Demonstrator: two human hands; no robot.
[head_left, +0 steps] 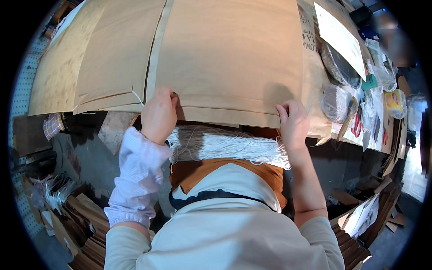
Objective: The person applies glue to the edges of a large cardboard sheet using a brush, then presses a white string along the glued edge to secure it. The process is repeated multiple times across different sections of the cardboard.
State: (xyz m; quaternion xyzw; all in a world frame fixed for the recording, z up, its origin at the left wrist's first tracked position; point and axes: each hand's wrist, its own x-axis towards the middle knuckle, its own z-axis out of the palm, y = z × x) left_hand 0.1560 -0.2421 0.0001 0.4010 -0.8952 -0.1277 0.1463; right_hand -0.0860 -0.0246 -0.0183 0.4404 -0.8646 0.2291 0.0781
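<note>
Both bare hands at the near edge of the bench here, and between them spreads the large brown paper sheet (229, 58), smooth, matte, squared off, with a narrow creased fold along its near edge! The right hand (293, 121) has thumb and forefinger pinched on the near right corner; the left hand (158, 116) is curled narrow at the opposite corner, and I can't tell whether paper sits between those fingertips. A second brown sheet (119, 49) lies alongside to the left, and down at the lap there's a thick bundle of white string (225, 146), strands loose and tangled. On to the surface: pale, wood-like tabletop (60, 72) at far left, red-handled scissors (357, 124) among clear plastic bags at right, stacked cardboard (87, 220) below. And the writing: dark block capitals on the brown wrapping (310, 67) beneath, partly covered
</note>
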